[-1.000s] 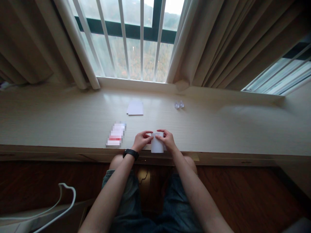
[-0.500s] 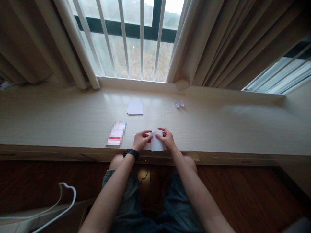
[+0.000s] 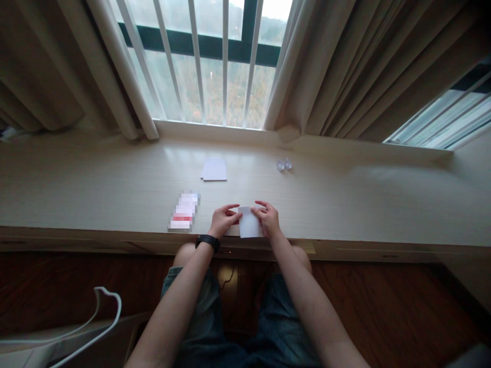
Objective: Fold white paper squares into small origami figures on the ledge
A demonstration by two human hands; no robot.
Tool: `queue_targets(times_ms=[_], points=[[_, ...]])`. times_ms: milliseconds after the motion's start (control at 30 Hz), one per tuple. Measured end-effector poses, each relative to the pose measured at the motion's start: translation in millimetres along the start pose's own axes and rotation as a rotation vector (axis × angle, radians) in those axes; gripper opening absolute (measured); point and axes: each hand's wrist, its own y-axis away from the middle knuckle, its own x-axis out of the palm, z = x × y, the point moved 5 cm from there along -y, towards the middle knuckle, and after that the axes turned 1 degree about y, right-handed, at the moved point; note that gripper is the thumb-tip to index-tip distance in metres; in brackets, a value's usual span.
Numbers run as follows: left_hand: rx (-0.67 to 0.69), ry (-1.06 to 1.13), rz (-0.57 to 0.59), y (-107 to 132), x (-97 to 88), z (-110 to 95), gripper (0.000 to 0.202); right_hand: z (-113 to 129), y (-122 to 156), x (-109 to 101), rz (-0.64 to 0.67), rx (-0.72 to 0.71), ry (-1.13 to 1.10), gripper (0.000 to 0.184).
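Note:
Between my hands, at the front edge of the desk, is a small white sheet of paper (image 3: 250, 225). My left hand (image 3: 225, 220) pinches its left edge between thumb and fingers. On the other side, my right hand (image 3: 268, 219) grips the upper right corner, with the thumb on the paper's face and the index finger raised. Part of the sheet's right side is hidden behind the right hand. A black watch (image 3: 207, 243) is on my left wrist. Farther back lies a stack of white paper sheets (image 3: 215, 169).
A pixelated, phone-shaped object (image 3: 184, 210) lies left of my hands. Two small clear objects (image 3: 284, 164) sit at the back right of the pale desk (image 3: 345, 204). Behind it are a barred window (image 3: 210, 76) and curtains (image 3: 326, 66). A white curved frame (image 3: 115, 312) stands at lower left.
My right hand has slid a little to the right, across to the paper's right side, so more of the sheet's face shows. My left hand has stayed nearly still.

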Motion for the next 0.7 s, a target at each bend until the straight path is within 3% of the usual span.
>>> queue_targets(times_ms=[267, 700], points=[[-0.012, 0.011, 0.004, 1.7, 0.2, -1.3, 0.057, -0.8, 0.3, -1.7, -0.014, 0.035, -0.101, 0.051], [-0.027, 0.054, -0.031, -1.0, -2.7, 4.8, 0.049, -6.2, -1.8, -1.7, -0.008, 0.027, -0.079, 0.046]])
